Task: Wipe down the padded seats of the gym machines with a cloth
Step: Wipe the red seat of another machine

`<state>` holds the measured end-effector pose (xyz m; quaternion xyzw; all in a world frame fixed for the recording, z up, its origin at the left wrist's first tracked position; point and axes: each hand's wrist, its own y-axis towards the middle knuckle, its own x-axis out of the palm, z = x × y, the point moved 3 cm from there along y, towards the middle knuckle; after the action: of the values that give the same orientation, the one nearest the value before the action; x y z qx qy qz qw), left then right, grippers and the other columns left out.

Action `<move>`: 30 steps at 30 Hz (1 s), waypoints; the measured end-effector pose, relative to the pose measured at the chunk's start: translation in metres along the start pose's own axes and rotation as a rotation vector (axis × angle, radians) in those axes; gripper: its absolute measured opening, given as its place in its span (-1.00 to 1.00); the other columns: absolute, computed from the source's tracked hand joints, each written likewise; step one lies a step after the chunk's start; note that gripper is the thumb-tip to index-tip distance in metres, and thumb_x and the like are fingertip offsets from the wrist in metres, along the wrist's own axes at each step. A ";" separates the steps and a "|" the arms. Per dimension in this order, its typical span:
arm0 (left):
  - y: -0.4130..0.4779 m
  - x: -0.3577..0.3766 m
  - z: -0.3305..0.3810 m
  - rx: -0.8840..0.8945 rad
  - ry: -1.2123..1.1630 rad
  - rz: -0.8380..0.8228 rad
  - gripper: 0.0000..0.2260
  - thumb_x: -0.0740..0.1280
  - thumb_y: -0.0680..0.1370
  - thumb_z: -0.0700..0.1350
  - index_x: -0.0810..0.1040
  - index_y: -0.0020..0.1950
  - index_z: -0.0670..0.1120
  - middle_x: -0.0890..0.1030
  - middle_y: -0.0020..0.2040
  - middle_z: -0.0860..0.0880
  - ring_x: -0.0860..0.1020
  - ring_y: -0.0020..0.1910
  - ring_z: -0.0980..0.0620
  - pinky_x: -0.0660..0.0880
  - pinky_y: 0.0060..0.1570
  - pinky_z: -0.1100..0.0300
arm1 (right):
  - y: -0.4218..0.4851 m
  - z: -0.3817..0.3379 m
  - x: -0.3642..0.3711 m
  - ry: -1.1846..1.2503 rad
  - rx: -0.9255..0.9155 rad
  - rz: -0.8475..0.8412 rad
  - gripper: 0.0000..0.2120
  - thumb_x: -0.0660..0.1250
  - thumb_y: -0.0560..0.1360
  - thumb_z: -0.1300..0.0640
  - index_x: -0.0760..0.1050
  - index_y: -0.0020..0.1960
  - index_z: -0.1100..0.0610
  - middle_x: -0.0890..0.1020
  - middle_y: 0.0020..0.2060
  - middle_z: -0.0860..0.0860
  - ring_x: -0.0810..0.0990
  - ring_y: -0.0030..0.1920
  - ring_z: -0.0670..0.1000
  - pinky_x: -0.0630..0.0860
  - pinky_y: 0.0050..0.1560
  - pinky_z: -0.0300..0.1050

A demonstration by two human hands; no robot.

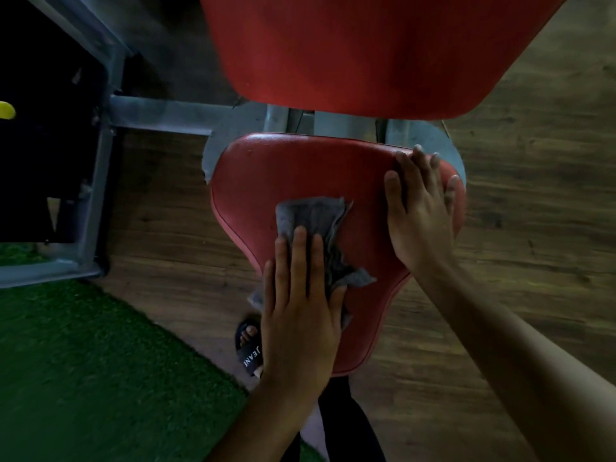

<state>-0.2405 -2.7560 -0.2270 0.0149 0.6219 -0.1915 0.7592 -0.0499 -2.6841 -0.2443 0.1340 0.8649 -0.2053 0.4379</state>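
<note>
A red padded seat (266,175) of a gym machine fills the middle of the view, with the red back pad (350,51) above it. A crumpled grey cloth (316,218) lies on the seat's near-left part. My left hand (300,295) presses flat on the cloth, fingers straight and spread over it. My right hand (420,211) rests flat on the seat's right edge, fingers straight and reaching toward the far right corner.
The grey metal frame (160,115) of the machine runs left from under the seat. A dark weight stack (43,145) stands at the far left. Green turf (83,361) covers the lower left, wood flooring (533,195) the right. My sandalled foot (250,348) stands under the seat's near end.
</note>
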 end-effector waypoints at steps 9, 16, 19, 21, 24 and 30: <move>0.064 -0.001 -0.009 0.071 -0.008 0.050 -0.38 -0.07 0.67 0.18 0.07 0.59 -0.22 0.06 0.60 -0.21 -0.08 0.59 -0.14 -0.12 0.56 -0.03 | 0.003 -0.005 0.013 -0.148 0.008 0.071 -0.46 -0.11 0.65 -0.17 0.08 0.59 -0.02 0.06 0.60 -0.02 -0.09 0.59 0.02 -0.24 0.54 0.11; 0.037 -0.001 -0.003 -0.025 -0.117 0.062 -0.45 -0.06 0.69 0.09 0.08 0.58 -0.23 0.07 0.60 -0.17 -0.05 0.60 -0.09 -0.05 0.57 -0.03 | 0.003 -0.007 0.017 -0.249 0.006 0.101 -0.49 -0.10 0.68 -0.12 0.05 0.59 -0.02 0.05 0.60 -0.01 -0.09 0.60 0.02 -0.24 0.55 0.08; 0.022 0.000 -0.009 0.074 -0.092 0.045 -0.45 -0.05 0.69 0.09 0.15 0.57 -0.23 0.13 0.59 -0.17 -0.02 0.59 -0.09 -0.05 0.56 -0.03 | 0.002 -0.008 0.017 -0.271 0.010 0.101 -0.49 -0.09 0.68 -0.11 0.04 0.60 0.00 0.05 0.60 -0.01 -0.09 0.60 0.02 -0.24 0.55 0.09; 0.071 -0.005 -0.025 0.065 -0.054 0.061 -0.45 -0.08 0.68 0.10 0.13 0.57 -0.21 0.12 0.59 -0.16 -0.04 0.59 -0.07 -0.10 0.56 0.01 | 0.002 -0.009 0.018 -0.283 0.010 0.106 -0.48 -0.09 0.68 -0.12 0.03 0.60 -0.01 0.04 0.60 -0.01 -0.09 0.60 0.02 -0.23 0.55 0.09; 0.108 -0.010 -0.037 -0.082 -0.064 0.129 -0.44 -0.11 0.67 0.09 0.08 0.58 -0.21 0.08 0.60 -0.17 -0.04 0.59 -0.09 -0.13 0.56 0.02 | 0.002 -0.012 0.022 -0.325 0.013 0.124 -0.47 -0.12 0.67 -0.15 0.02 0.60 -0.01 0.04 0.60 -0.01 -0.09 0.59 0.02 -0.21 0.56 0.12; 0.041 0.000 -0.022 0.103 -0.084 0.071 -0.46 -0.04 0.68 0.08 0.16 0.57 -0.21 0.15 0.59 -0.15 -0.02 0.59 -0.08 -0.08 0.56 -0.04 | 0.000 -0.014 0.020 -0.321 0.020 0.132 -0.48 -0.10 0.68 -0.14 0.05 0.59 0.00 0.08 0.59 0.00 -0.05 0.59 0.03 -0.18 0.56 0.13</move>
<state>-0.2486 -2.7119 -0.2408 0.0679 0.5779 -0.1967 0.7891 -0.0711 -2.6763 -0.2533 0.1604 0.7710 -0.2033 0.5818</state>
